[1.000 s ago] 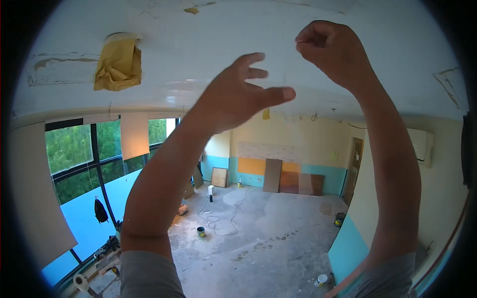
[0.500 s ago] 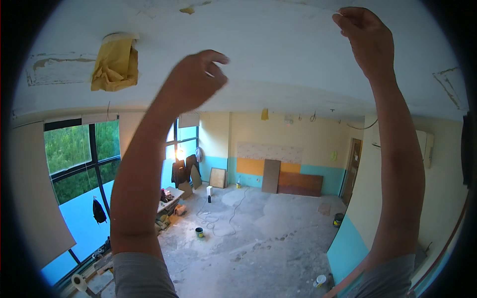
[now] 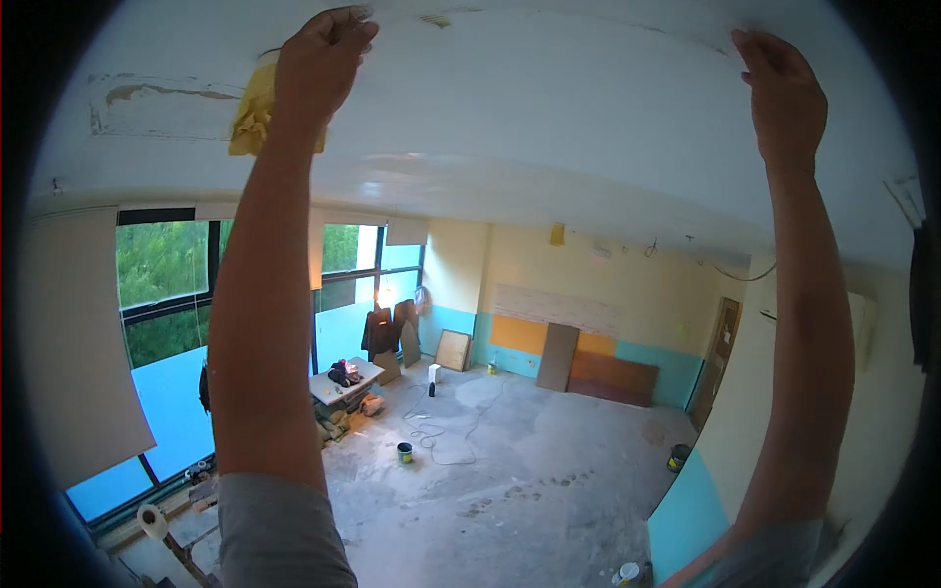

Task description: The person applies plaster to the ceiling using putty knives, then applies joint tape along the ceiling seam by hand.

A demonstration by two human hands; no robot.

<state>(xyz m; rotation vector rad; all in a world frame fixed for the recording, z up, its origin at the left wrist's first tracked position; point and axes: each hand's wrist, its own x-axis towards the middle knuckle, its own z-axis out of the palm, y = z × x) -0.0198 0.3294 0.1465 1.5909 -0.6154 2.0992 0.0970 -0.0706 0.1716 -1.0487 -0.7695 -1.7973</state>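
Note:
Both my arms reach up to the white ceiling (image 3: 549,108). At the upper left, my left hand (image 3: 328,64) is closed in a pinch near the ceiling's surface. Its fingertips lie at the picture's top edge, and what they hold is too small to make out. Farther right, my right hand (image 3: 787,103) also pinches, with thumb and fingers pressed together against or close to the ceiling. A thin uneven line (image 3: 647,26) runs across the ceiling between the hands. Crumpled yellow paper (image 3: 252,113) hangs from the ceiling, partly hidden behind my left wrist.
Far below lies a grey concrete floor (image 3: 549,470) with a dark bucket (image 3: 405,453), a loose cable (image 3: 446,461) and a white bucket (image 3: 627,571). A small table (image 3: 333,389) stands by the windows. Boards (image 3: 613,378) lean against the far wall.
My left hand has moved up and left to the ceiling, its fingers now pinched. The right hand shifted slightly right and down in the picture. The whole view has turned a little.

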